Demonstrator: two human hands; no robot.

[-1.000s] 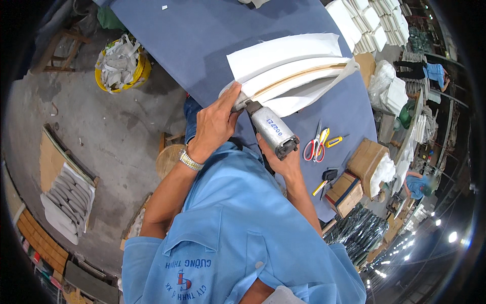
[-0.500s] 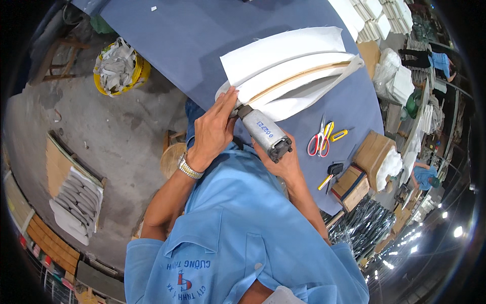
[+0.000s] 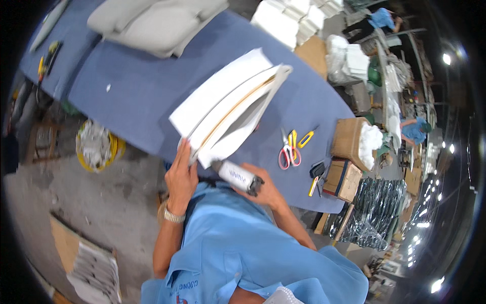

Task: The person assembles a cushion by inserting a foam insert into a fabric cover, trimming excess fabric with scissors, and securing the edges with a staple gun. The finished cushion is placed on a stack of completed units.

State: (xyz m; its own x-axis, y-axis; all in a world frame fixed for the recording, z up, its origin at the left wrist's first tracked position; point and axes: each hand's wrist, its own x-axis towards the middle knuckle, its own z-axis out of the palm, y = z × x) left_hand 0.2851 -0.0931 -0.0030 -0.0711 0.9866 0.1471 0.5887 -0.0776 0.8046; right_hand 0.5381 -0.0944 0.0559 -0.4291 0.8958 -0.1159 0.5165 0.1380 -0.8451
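On the blue-covered table a curved wooden-edged panel [image 3: 238, 108] lies wrapped in white fabric [image 3: 221, 85], one flap spread out along its far side. My left hand [image 3: 180, 176] is closed on the panel's near end, fingers laid along the fabric edge. In my right hand [image 3: 262, 186] is a grey, cylinder-bodied tool that looks like an air staple gun [image 3: 236, 177]. Its nose points at the near right corner of the fabric, close to my left fingers. Whether the nose touches the fabric I cannot tell; the tool's handle is hidden behind its body.
Red-handled scissors [image 3: 289, 156] and a yellow cutter [image 3: 307, 138] lie right of the panel. Beyond them stand cardboard boxes [image 3: 348, 141]. Grey cushioned pieces [image 3: 157, 25] rest on the table's far left. A yellow bucket of scraps [image 3: 117, 148] stands on the floor at left.
My view has turned, bringing the grey cushioned pieces in at upper left. The staple gun's nose has moved away from my left fingers, toward the panel's right corner. Both hands keep their holds.
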